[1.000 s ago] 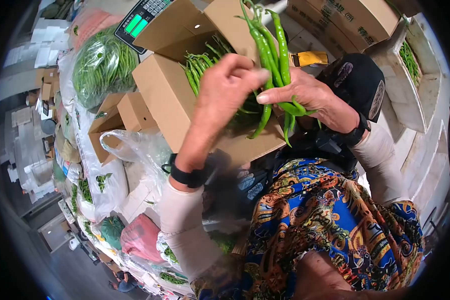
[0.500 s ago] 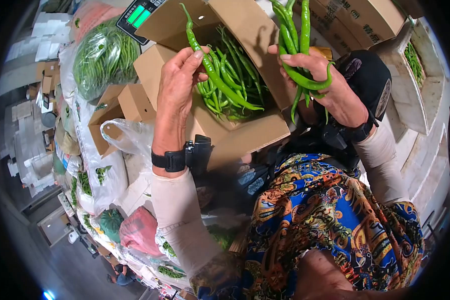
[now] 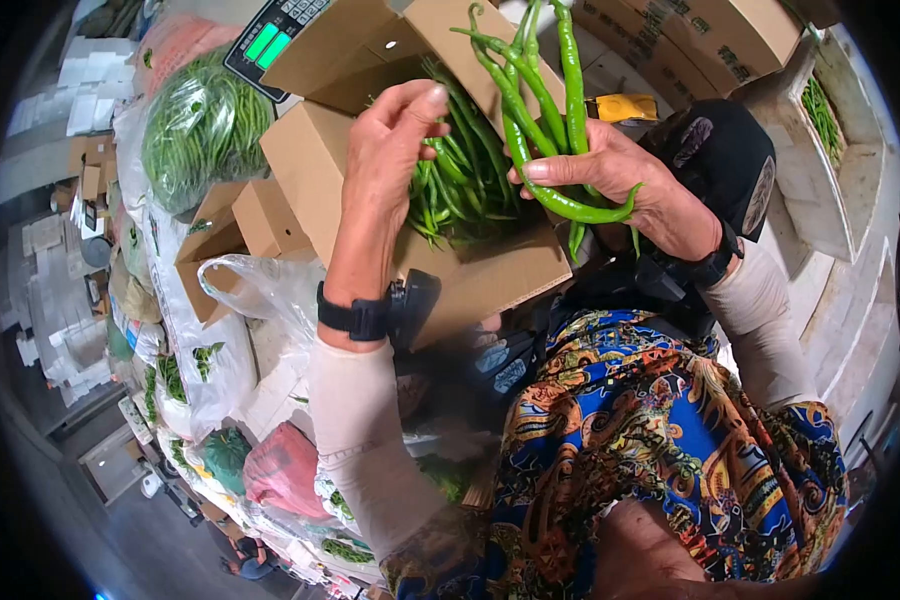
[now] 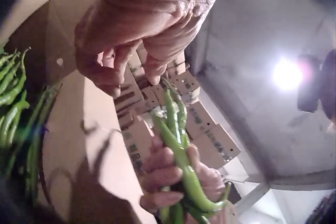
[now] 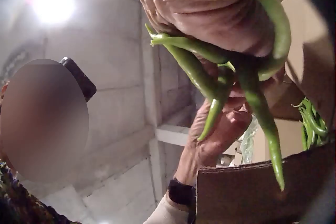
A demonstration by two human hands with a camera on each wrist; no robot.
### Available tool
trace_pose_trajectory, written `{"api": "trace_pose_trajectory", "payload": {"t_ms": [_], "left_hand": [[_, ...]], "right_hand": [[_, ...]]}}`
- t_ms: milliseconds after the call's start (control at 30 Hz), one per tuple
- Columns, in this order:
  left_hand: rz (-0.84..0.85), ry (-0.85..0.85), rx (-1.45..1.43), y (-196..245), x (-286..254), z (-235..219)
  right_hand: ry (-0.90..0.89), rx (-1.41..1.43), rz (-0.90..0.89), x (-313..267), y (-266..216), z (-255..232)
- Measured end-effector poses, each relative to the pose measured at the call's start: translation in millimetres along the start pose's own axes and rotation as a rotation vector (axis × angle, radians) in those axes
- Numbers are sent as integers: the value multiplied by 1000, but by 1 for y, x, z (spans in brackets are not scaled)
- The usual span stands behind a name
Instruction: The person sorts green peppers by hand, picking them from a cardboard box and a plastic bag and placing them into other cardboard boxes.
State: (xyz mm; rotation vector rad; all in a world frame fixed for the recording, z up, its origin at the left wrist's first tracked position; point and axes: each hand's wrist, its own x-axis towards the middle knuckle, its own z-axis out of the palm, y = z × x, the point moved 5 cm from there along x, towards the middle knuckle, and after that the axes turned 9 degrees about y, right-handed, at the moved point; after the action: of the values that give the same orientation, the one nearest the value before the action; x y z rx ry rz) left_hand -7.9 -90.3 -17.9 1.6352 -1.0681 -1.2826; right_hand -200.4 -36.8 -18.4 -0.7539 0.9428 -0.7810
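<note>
The right hand [image 3: 640, 190] grips several long green peppers [image 3: 573, 85] above the cardboard box's right side, its thumb across them. One curved pepper crosses below the thumb. The left hand [image 3: 390, 145] is over the box's left part, with bent fingers and nothing visible between them. In the left wrist view a gap separates the left hand's [image 4: 147, 29] thumb and fingers, above the pepper bunch [image 4: 178, 150]. Pepper ends [image 5: 262, 124] hang below the right hand [image 5: 215, 14] in the right wrist view. More peppers [image 3: 460, 180] lie inside the open box [image 3: 315, 170].
A scale with a green display [image 3: 265, 42] stands behind the box. Left of it are a clear bag of green peppers [image 3: 205, 130] and a small open carton [image 3: 270, 220]. Closed cartons [image 3: 710, 40] and a white crate [image 3: 820, 190] holding peppers are at the right.
The left hand has let go of the pepper that it pinched half a second ago and has moved slightly right. The right hand and its bunch have shifted left, closer to the box.
</note>
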Motion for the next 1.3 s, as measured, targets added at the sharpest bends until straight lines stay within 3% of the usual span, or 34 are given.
{"api": "trace_pose_trajectory", "payload": {"t_ms": [100, 233, 267, 367, 500, 800, 1000, 1100, 1133, 1200, 1267, 1300], "left_hand": [[7, -340, 61, 0, -20, 30], [-25, -418, -85, 2, -32, 37], [-25, -419, -83, 5, -31, 32], [-29, -265, 74, 8, -18, -3], [-70, -176, 76, 1, -8, -38], [-121, 51, 228, -40, 9, -31], [-25, 20, 125, -13, -8, -3], [-48, -214, -78, -2, -24, 26], [-51, -211, -79, -4, -26, 29], [-122, -437, -317, -5, -33, 43], [-118, -405, -321, -1, -30, 36], [-84, -284, -288, 0, -21, 24]], "right_hand": [[10, -22, 15, 5, 10, -4], [49, -40, -33, 1, 0, -3], [49, -39, -33, 3, 1, -5], [290, -67, -84, 10, -2, -27], [355, 2, -156, 7, -11, -37], [111, 77, -10, 5, -5, -14], [8, 40, -7, 7, 5, -9], [-59, 47, 18, 8, 11, -3], [-61, 46, 22, 9, 13, -1], [-116, 82, 30, 9, 15, 4], [-114, 101, 37, 9, 15, 2], [11, 51, 62, 8, 9, -3]]}}
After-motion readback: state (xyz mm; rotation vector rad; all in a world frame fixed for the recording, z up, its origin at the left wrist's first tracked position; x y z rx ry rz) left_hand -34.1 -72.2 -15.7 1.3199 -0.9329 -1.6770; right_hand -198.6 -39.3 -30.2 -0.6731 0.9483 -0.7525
